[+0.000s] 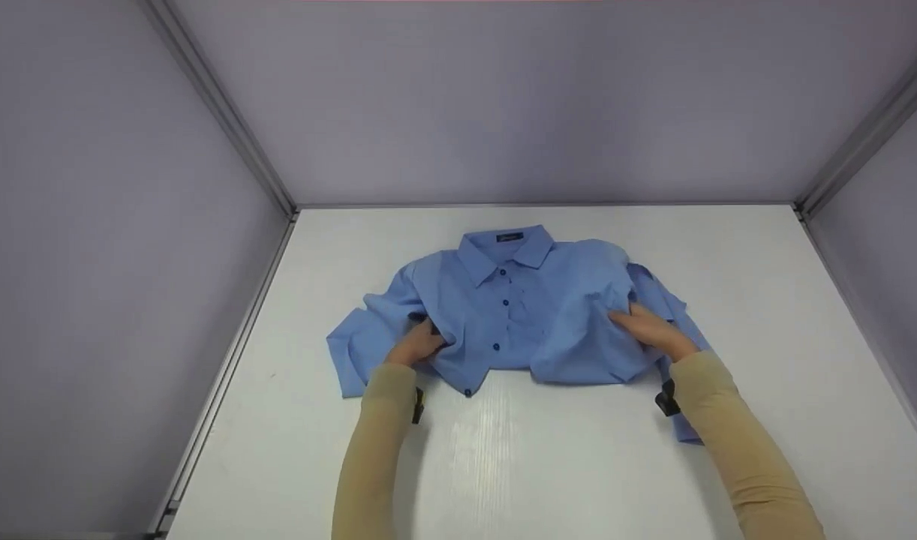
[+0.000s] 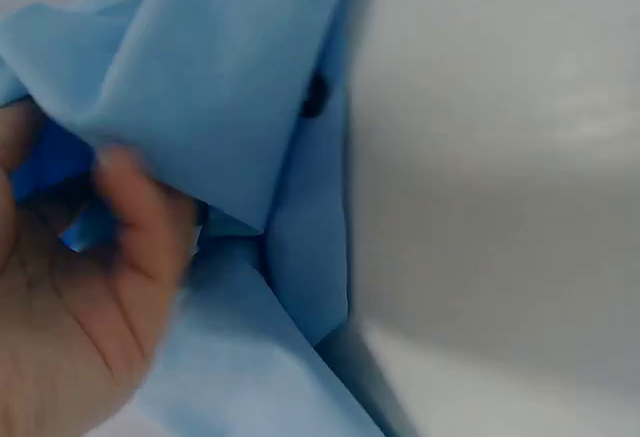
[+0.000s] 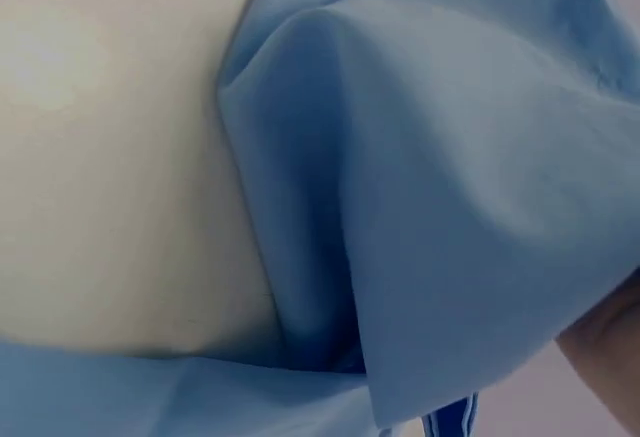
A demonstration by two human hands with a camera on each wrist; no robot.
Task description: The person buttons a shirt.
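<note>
A blue button-up shirt point(image 1: 503, 315) lies collar away from me, with dark buttons down its front and a black label inside the collar. Its lower part is folded under or bunched, so the hem is hidden. My left hand point(image 1: 417, 343) holds the shirt's left side, the thumb point(image 2: 140, 197) at the fabric edge and the other fingers partly under the cloth. On the opposite side my right hand point(image 1: 653, 330) grips the fabric below the shoulder, its thumb on top and its fingers hidden beneath. In the right wrist view the cloth point(image 3: 450, 207) hangs in a raised fold.
One sleeve point(image 1: 353, 352) spreads out on the left; the other point(image 1: 687, 427) runs down beneath my right forearm. The white table point(image 1: 473, 465) is bounded by grey panels point(image 1: 503, 105) at the back and sides. Dark wrist devices point(image 1: 667, 399) hang under my cuffs.
</note>
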